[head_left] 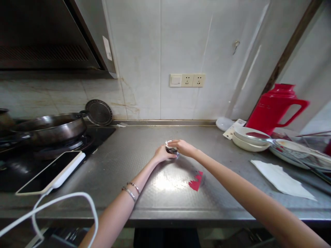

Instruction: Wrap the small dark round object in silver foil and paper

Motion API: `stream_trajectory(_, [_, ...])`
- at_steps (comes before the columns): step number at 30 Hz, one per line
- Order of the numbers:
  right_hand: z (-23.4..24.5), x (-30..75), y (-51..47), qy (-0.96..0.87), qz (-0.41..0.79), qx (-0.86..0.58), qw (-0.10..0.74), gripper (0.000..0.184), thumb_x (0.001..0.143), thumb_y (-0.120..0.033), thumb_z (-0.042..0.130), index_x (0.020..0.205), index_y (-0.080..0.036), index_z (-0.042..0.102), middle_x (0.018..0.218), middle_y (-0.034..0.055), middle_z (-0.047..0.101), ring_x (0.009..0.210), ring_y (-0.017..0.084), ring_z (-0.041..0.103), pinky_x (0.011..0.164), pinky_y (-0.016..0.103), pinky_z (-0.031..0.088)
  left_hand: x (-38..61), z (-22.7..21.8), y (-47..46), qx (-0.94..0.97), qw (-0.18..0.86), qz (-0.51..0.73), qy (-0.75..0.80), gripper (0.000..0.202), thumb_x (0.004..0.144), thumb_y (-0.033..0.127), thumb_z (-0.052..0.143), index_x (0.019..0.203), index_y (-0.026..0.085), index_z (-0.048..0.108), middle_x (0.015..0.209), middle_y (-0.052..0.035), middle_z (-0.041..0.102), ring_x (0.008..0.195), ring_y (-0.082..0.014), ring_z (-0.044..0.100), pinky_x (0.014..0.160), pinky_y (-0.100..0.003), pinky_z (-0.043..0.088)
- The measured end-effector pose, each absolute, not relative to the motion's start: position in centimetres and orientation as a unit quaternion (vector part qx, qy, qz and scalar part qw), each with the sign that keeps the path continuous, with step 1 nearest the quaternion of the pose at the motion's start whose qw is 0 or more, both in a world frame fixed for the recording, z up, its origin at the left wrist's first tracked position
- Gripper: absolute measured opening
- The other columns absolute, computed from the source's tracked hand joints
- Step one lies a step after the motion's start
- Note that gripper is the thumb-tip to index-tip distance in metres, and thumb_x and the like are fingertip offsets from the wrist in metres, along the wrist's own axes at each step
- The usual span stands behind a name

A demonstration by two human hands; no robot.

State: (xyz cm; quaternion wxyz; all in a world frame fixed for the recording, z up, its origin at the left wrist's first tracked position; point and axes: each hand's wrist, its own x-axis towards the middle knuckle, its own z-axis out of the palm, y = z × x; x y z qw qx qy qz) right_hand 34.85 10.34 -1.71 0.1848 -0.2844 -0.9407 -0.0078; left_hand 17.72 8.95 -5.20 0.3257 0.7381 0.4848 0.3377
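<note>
Both hands meet over the middle of the steel counter around a small dark, shiny object [171,150] that looks round, mostly covered by the fingers. My left hand [161,153] is wrapped round its left side. From the right, my right hand [184,148] grips it, fingers over the top and thumb lower down. A crumpled white bit, perhaps tissue [168,142], shows at the fingertips of the right hand. Nearer to me, between the forearms, torn red pieces [196,181] lie flat on the counter.
At left, a steel pan [51,129] sits on the black stove, with a white-cased phone [51,174] and its looping cable [77,195] in front. A red thermos jug [274,108], stacked bowls [250,146], plates and a white paper towel [281,179] occupy the right side.
</note>
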Motion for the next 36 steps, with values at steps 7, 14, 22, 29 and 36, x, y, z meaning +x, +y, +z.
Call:
stream_trajectory(7, [-1.9,36.7,10.5,-0.929,-0.010,-0.317,0.189,0.057,0.068,0.007,0.041,0.114,-0.018,0.065,0.120,0.0104,0.065,0.110,0.021,0.063,0.094,0.033,0.048,17.7,-5.2,8.9,0.745,0.311,0.340,0.483,0.049,0.055,0.029,0.080,0.100,0.016,0.070,0.090,-0.0054,0.073,0.086,-0.0226,0.068,0.079,-0.032,0.053])
stream_trajectory(14, [-2.6,37.1,10.3,-0.914,0.011,-0.337,0.227,0.054,0.069,0.005,0.040,0.111,-0.015,0.066,0.114,0.0112,0.068,0.106,0.021,0.064,0.093,0.033,0.048,17.7,-5.2,9.0,0.747,0.308,0.337,0.483,0.050,0.054,0.031,0.080,0.100,0.015,0.070,0.090,-0.0052,0.073,0.086,-0.0228,0.067,0.078,-0.031,0.053])
stream_trajectory(22, [-4.7,37.8,8.6,-0.845,0.059,-0.404,0.344,0.049,0.074,0.001,0.039,0.110,-0.016,0.066,0.112,0.0086,0.069,0.104,0.022,0.065,0.091,0.034,0.050,17.7,-5.2,8.9,0.750,0.305,0.335,0.482,0.049,0.054,0.035,0.080,0.098,0.016,0.070,0.090,-0.0051,0.073,0.084,-0.0214,0.067,0.077,-0.029,0.052])
stream_trajectory(29, [-4.9,37.4,6.5,-0.821,0.064,-0.434,0.366,0.045,0.074,-0.001,0.041,0.108,-0.016,0.067,0.108,0.0096,0.071,0.099,0.022,0.066,0.088,0.034,0.050,17.9,-5.0,8.8,0.745,0.299,0.338,0.490,0.049,0.053,0.033,0.081,0.098,0.016,0.070,0.089,-0.0052,0.073,0.085,-0.0216,0.067,0.077,-0.029,0.052])
stream_trajectory(36, [-4.7,37.8,5.1,-0.791,0.114,-0.447,0.402,0.037,0.079,-0.010,0.042,0.103,-0.016,0.070,0.104,0.0091,0.072,0.094,0.023,0.067,0.083,0.035,0.050,17.9,-5.0,8.7,0.752,0.297,0.333,0.486,0.047,0.055,0.035,0.079,0.096,0.015,0.069,0.089,-0.0067,0.073,0.084,-0.0219,0.067,0.077,-0.029,0.052])
